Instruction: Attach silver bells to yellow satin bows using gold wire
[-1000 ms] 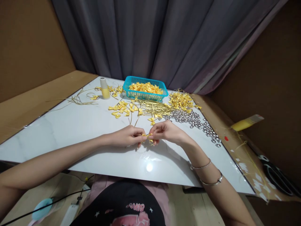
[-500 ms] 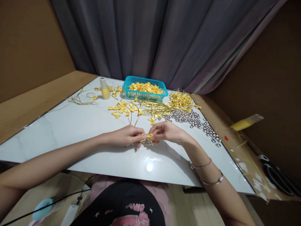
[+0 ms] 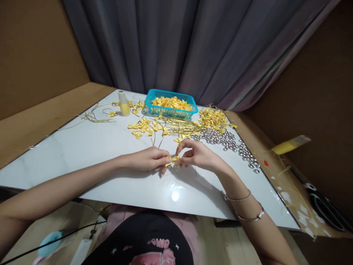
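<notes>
A small yellow ribbon bow (image 3: 175,159) is held between my two hands, a little above the front half of the white table (image 3: 124,186). My left hand (image 3: 156,159) pinches the bow's left side between thumb and fingers. On the other side, my right hand (image 3: 194,154) has its thumb and a finger at the bow's right loop, the index finger arched above it. Fingers partly cover the bow, and any small piece at its centre is too small to make out. Beyond my hands lie several loose yellow bows (image 3: 143,126) and a bundle of thin gold ties (image 3: 182,126).
A blue basket (image 3: 171,111) of yellow bows stands at the back. Silver bell-like pieces (image 3: 220,138) spread along the right, beside a pile of bows (image 3: 212,118). A yellow-and-white bottle (image 3: 124,103) stands back left. Black scissors (image 3: 325,208) lie at the right edge.
My right index finger has lifted and arched away from the bow. The bow has turned slightly between my fingers, while my left hand keeps its hold.
</notes>
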